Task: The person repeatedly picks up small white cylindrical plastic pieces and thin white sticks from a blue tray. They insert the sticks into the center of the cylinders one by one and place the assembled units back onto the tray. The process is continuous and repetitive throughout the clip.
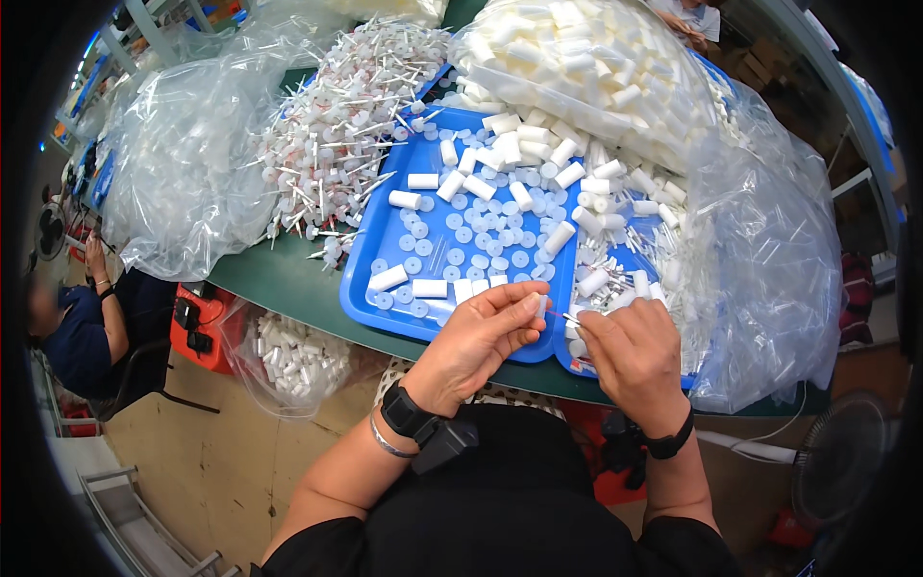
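Left hand [481, 332] pinching a small pale piece [541, 306] at its fingertips; right hand [630, 348] gripping a thin stick [569, 316], its reddish end in the gap between both sets of fingers, contact unclear. Blue tray [355, 300] below and beyond the fingers, white rolls [429, 288] and translucent discs [454, 258] scattered in it.

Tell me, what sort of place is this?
Probably a small-parts assembly workshop, judging by the blue tray of loose pieces, the bagged white cylinders and another person seated nearby.
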Action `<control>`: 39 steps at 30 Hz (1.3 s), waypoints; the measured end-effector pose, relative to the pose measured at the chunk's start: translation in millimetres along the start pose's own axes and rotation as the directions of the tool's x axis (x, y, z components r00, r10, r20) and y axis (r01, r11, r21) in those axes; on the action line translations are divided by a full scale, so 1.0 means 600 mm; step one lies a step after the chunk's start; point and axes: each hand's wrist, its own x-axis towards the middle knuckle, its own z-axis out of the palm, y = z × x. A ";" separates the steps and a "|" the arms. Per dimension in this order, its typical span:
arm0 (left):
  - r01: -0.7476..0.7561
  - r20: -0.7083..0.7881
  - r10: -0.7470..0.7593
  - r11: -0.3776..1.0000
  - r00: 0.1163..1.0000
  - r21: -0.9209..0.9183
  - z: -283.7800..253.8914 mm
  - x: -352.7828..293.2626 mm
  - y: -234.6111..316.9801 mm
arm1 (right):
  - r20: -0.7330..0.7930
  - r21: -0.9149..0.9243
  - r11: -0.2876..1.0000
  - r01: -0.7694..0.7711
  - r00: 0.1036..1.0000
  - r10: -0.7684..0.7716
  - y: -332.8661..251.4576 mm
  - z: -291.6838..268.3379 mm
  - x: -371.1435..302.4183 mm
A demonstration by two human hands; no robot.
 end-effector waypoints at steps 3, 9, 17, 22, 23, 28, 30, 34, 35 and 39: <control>0.042 0.034 -0.041 0.998 0.999 -0.055 -0.001 0.002 -0.020 | -0.003 0.045 0.999 -0.004 1.000 0.004 -0.002 0.009 0.001; 0.069 0.079 -0.058 0.985 0.995 -0.156 0.006 0.002 -0.049 | 0.412 0.650 0.419 -0.634 0.758 0.507 -0.015 0.024 -0.015; 0.037 0.050 -0.034 0.998 0.998 -0.043 0.015 0.001 -0.044 | 0.077 0.427 0.827 -0.366 0.926 0.370 -0.020 0.042 -0.027; -0.118 -0.024 0.117 0.992 0.993 -0.036 0.010 -0.002 -0.020 | 0.427 0.520 0.598 -0.610 0.792 0.437 0.047 -0.002 -0.004; -0.165 -0.033 0.164 0.985 0.986 -0.047 0.006 0.000 -0.015 | 0.309 0.442 0.691 -0.572 0.820 0.482 0.071 -0.006 0.002; -0.119 -0.098 0.115 0.992 0.988 -0.038 0.018 0.003 -0.016 | 0.113 -0.172 0.959 -0.226 0.962 0.247 0.191 0.026 0.014; -0.113 -0.079 0.109 0.993 0.991 -0.044 0.011 0.004 -0.021 | 0.164 -0.265 0.951 -0.157 0.965 0.204 0.217 0.055 0.019; -0.114 -0.075 0.111 0.993 0.991 -0.036 0.008 0.001 -0.023 | 0.226 -0.423 0.895 -0.145 0.939 0.258 0.216 0.087 0.030; -0.114 -0.070 0.111 0.993 0.991 -0.033 0.010 0.002 -0.023 | 0.228 -0.411 0.900 -0.145 0.940 0.256 0.215 0.091 0.031; -0.121 -0.073 0.117 0.991 0.990 -0.060 0.010 0.005 -0.028 | 0.242 -0.393 0.913 -0.111 0.945 0.220 0.214 0.090 0.030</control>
